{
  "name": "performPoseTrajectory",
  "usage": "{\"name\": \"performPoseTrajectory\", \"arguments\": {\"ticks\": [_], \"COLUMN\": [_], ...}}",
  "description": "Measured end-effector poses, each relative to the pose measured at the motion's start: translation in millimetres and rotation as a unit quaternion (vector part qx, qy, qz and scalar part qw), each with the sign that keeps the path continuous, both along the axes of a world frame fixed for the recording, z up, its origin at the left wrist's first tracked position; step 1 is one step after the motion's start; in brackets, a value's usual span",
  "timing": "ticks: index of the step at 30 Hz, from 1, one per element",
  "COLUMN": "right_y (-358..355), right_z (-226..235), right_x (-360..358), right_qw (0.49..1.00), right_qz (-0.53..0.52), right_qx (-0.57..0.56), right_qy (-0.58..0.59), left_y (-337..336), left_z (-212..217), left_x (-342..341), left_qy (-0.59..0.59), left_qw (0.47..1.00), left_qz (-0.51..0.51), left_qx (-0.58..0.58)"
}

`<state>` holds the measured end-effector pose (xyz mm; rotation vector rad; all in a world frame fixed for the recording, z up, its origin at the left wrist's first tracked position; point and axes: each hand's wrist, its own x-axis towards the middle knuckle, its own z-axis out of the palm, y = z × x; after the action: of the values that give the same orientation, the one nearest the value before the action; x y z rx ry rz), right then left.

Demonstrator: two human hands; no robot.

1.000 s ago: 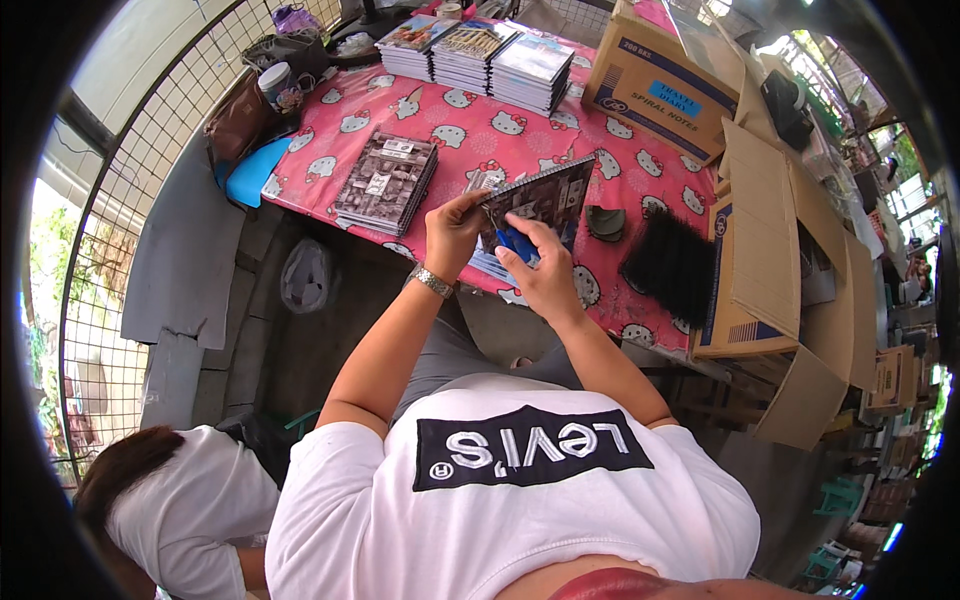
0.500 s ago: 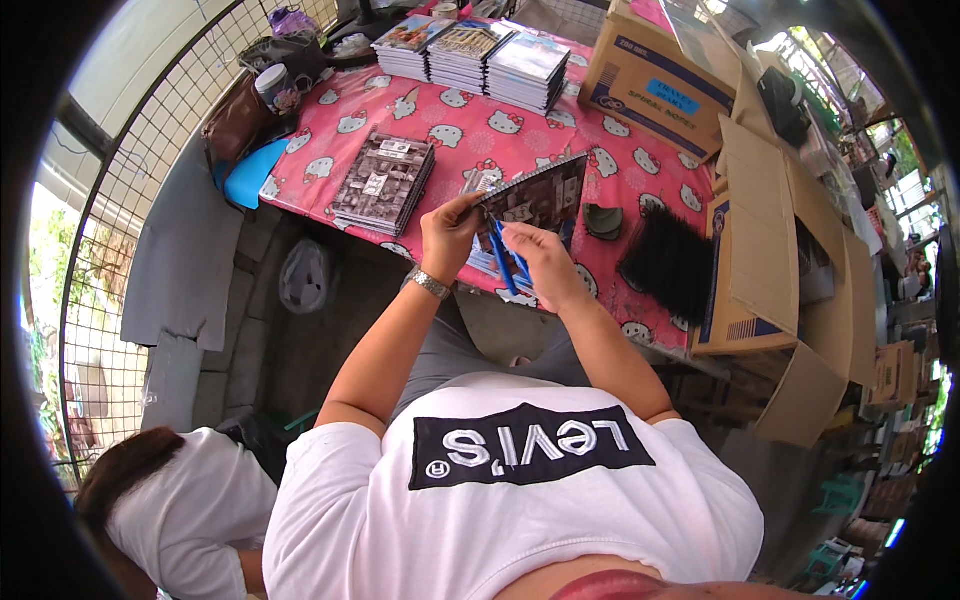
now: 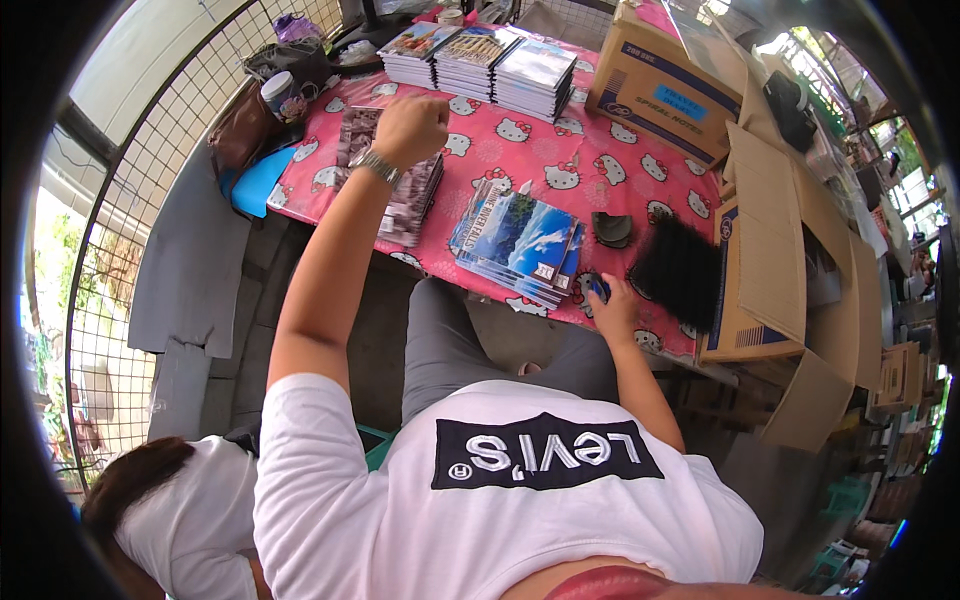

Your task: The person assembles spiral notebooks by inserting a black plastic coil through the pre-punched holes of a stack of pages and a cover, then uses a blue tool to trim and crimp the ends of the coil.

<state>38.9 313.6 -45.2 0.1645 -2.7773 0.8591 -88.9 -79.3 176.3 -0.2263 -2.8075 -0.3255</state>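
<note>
My left hand, with a metal watch at the wrist, reaches over the pile of spiral notebooks at the left of the table. Its fingers are curled at the upper end of a brown picture-covered notebook, blurred on top of that pile; the grip itself is partly hidden. Near the front edge, my right hand is closed around a blue-handled tool, mostly covered by the fingers. Between the hands lies a fanned stack of notebooks with a blue waterfall cover.
Three tall notebook stacks stand at the back. A cardboard box sits back right, an open carton at right. Beside it lie a dark bristly black bundle and a small olive-green piece. A person is at lower left.
My left hand has moved left and away from me, carrying the notebook to the left pile. My right hand has lowered rightward with the blue-handled tool, uncovering the waterfall-covered stack.
</note>
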Motion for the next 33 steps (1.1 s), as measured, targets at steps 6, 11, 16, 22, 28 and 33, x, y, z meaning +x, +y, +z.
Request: {"name": "performPoseTrajectory", "arguments": {"ticks": [6, 11, 16, 22, 28, 33], "right_y": [-4, 74, 18, -55, -60, -57], "right_z": [14, 45, 71, 28, 29, 31], "right_x": [-5, -47, -91, -117, -121, -117], "right_qw": [0.999, 0.985, 0.992, 0.996, 0.984, 0.993], "right_qz": [0.011, -0.111, -0.01, 0.057, 0.072, 0.054], "right_qx": [0.007, -0.059, -0.112, -0.064, -0.085, -0.09], "right_qy": [0.04, 0.118, 0.049, -0.036, -0.135, 0.047], "left_y": [-73, -102, -162, -166, -163, -123], "left_z": [-129, -156, -212, -222, -220, -184], "left_x": [-53, -8, 23, 11, 20, 30], "left_qy": [-0.134, -0.285, -0.205, -0.176, -0.159, -0.134], "left_qw": [0.989, 0.938, 0.953, 0.963, 0.957, 0.967], "left_qz": [0.058, 0.194, 0.161, 0.137, 0.157, 0.195], "left_qx": [0.023, 0.022, 0.151, 0.155, 0.185, 0.095]}}
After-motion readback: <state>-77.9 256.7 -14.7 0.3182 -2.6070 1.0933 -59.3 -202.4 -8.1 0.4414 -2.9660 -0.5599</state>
